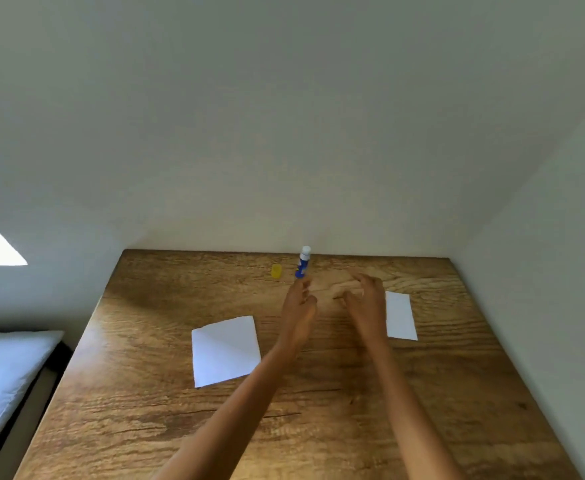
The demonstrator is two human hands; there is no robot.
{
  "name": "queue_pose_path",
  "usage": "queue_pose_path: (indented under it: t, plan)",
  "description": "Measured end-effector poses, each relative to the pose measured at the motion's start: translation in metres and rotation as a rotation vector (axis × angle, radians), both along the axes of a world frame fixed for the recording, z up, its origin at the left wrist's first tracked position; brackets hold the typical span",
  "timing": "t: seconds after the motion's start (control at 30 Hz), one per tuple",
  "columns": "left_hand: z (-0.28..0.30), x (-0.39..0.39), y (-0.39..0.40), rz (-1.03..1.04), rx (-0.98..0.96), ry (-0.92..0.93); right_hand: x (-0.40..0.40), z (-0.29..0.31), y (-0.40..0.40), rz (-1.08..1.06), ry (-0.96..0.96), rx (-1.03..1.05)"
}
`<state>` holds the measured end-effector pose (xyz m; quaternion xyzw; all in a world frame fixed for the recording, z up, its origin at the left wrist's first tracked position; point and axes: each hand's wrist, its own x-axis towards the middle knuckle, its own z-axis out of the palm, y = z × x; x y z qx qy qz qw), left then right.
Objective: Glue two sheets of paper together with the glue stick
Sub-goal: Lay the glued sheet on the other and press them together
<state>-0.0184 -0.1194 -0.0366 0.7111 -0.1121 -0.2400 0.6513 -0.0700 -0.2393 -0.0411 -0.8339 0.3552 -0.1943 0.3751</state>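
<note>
While the glue stick (304, 263) stands upright near the far edge of the wooden table (215, 427), its white tip uncovered, the left hand (298, 308) pinches its blue base between thumb and fingertips. A small yellow cap (276, 271) lies just to the left of it on the tabletop. Near the stick, the right hand (365, 304) hovers with fingers loosely spread and curved, holding nothing. One white sheet of paper (226, 350) lies left of the arms; a second sheet (401, 316) lies to the right, partly hidden behind the right hand. A white-covered bed (0, 379) sits left of the table.
</note>
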Motion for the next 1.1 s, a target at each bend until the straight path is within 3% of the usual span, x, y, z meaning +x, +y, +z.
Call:
queue_pose_path:
  t: [0.13, 0.27, 0.43, 0.53, 0.63, 0.8, 0.9, 1.1]
  plan:
    - [-0.001, -0.033, -0.023, -0.045, 0.108, 0.107, -0.056, 0.002, -0.031, -0.167, 0.259, -0.240]
    - [0.008, -0.047, -0.049, -0.084, 0.100, 0.386, -0.078, -0.001, -0.041, -0.168, 0.404, -0.079]
    - [0.015, -0.054, -0.072, -0.025, 0.027, 0.588, -0.070, -0.002, -0.040, -0.126, 0.364, 0.014]
    - [0.016, -0.056, -0.079, -0.004, 0.032, 0.596, -0.068, 0.000, -0.041, -0.164, 0.115, 0.254]
    - [0.014, -0.054, -0.079, -0.031, 0.094, 0.488, -0.074, -0.001, -0.031, -0.246, -0.152, 0.538]
    - [0.008, -0.049, -0.055, 0.030, 0.160, 0.221, -0.085, 0.003, -0.008, -0.207, -0.332, 0.694]
    - [0.010, -0.044, -0.029, 0.062, 0.150, 0.158, -0.088, 0.012, 0.012, -0.127, -0.372, 0.766]
    - [0.018, -0.041, 0.032, 0.138, 0.072, 0.263, -0.082, 0.020, 0.049, -0.054, -0.288, 0.791]
